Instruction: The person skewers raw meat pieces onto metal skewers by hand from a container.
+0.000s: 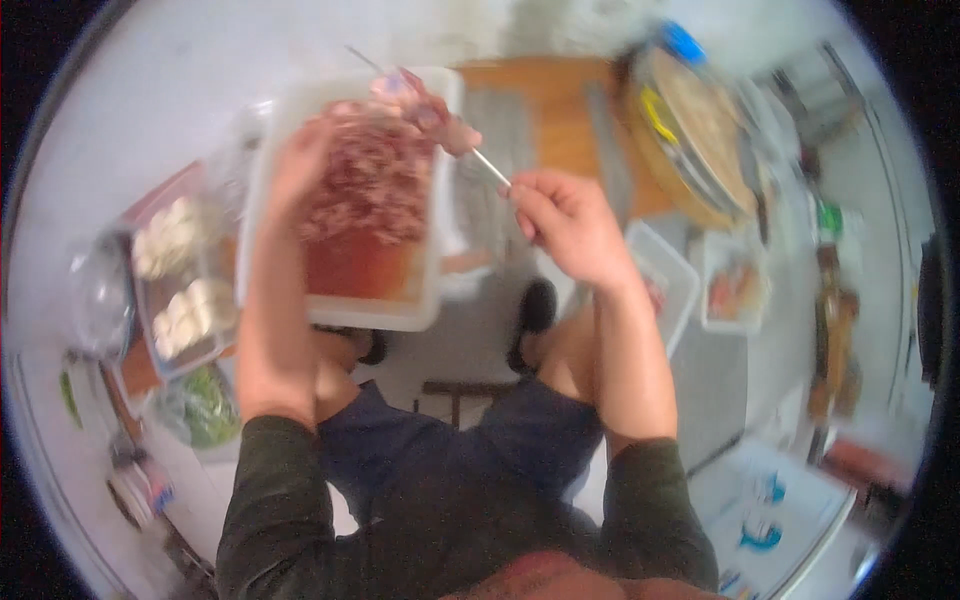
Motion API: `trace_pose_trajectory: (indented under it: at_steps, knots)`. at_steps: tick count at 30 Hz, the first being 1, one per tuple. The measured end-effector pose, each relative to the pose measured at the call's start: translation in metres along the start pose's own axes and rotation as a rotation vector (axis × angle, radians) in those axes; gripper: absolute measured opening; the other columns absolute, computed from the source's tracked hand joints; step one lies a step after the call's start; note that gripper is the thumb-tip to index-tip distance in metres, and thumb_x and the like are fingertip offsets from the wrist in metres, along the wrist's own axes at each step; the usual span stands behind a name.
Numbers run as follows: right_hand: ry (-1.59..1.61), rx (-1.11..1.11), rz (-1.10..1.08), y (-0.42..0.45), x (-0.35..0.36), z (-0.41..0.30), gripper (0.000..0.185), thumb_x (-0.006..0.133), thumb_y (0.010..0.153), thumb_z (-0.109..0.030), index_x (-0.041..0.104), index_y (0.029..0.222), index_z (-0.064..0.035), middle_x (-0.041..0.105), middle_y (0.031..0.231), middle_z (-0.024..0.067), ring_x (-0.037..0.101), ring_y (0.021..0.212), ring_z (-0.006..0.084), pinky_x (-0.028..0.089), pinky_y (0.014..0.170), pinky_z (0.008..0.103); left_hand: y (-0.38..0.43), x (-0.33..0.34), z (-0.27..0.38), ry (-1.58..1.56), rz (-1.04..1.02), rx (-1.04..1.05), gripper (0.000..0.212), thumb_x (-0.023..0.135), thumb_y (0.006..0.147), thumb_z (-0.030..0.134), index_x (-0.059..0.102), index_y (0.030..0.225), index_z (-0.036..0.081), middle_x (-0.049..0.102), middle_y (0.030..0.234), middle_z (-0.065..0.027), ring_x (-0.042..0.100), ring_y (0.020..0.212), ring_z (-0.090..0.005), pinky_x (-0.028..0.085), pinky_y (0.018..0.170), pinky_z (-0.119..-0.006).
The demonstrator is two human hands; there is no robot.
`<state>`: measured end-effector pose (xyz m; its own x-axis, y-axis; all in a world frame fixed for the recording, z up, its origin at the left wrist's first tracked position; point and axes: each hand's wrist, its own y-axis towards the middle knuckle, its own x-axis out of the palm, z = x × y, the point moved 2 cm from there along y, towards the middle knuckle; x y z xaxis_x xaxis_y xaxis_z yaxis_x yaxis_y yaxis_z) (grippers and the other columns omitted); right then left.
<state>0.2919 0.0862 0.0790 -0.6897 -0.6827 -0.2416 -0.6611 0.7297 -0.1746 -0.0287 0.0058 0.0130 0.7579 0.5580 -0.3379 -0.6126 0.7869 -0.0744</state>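
My right hand (559, 217) pinches the lower end of a thin skewer (491, 166). Several pieces of raw meat (427, 112) are threaded on it, and its bare tip sticks out beyond them to the upper left. Below the skewer's far part stands a white plastic tub (375, 311), holding a heap of raw cut meat (367, 172) and reddish liquid. My left hand (304, 154) is at the tub's left side, over or against the meat. Motion blur hides its fingers and whether they hold anything.
At left sits a divided container (161, 360) with white pieces, near a plastic bag of greens (199, 409). A large round wooden-looking vessel (690, 135) stands at upper right. Two white trays, one holding reddish pieces (731, 289), lie at right. A white box (780, 517) is at lower right.
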Motion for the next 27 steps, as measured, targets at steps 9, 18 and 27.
trace_pose_trajectory:
  at_steps: [9,18,27]
  knots:
    - [0.035,0.361,0.633,-0.169,-0.163,0.152,0.021,0.056,0.095,-0.018,0.066,0.094,0.0000,0.057,0.066,-0.0004,0.048,0.057,0.0063,0.037,0.050,0.0234,0.034,-0.017,-0.088,0.454,0.004,-0.075,0.041,0.059,0.092,0.024,0.059,0.119,-0.007,0.067,0.109,-0.0179,0.063,0.098,-0.0224,0.047,0.086,-0.032]
    - [-0.355,0.706,0.796,-0.221,-0.177,0.482,0.025,0.052,0.087,-0.016,0.068,0.095,0.0019,0.064,0.071,0.0105,0.057,0.058,0.0173,0.045,0.053,0.0332,0.027,-0.013,-0.090,0.716,-0.098,-0.052,0.037,0.062,0.088,0.014,0.059,0.119,-0.006,0.068,0.105,-0.0193,0.065,0.093,-0.0243,0.050,0.083,-0.034]
    - [-0.589,0.476,0.671,-0.173,-0.171,0.471,0.039,0.058,0.090,-0.025,0.064,0.114,0.0043,0.067,0.103,0.0263,0.065,0.101,0.0345,0.047,0.091,0.0396,0.026,-0.007,-0.099,0.865,-0.092,-0.069,0.046,0.071,0.077,0.023,0.060,0.117,0.004,0.067,0.099,-0.0221,0.064,0.096,-0.0368,0.049,0.084,-0.043]
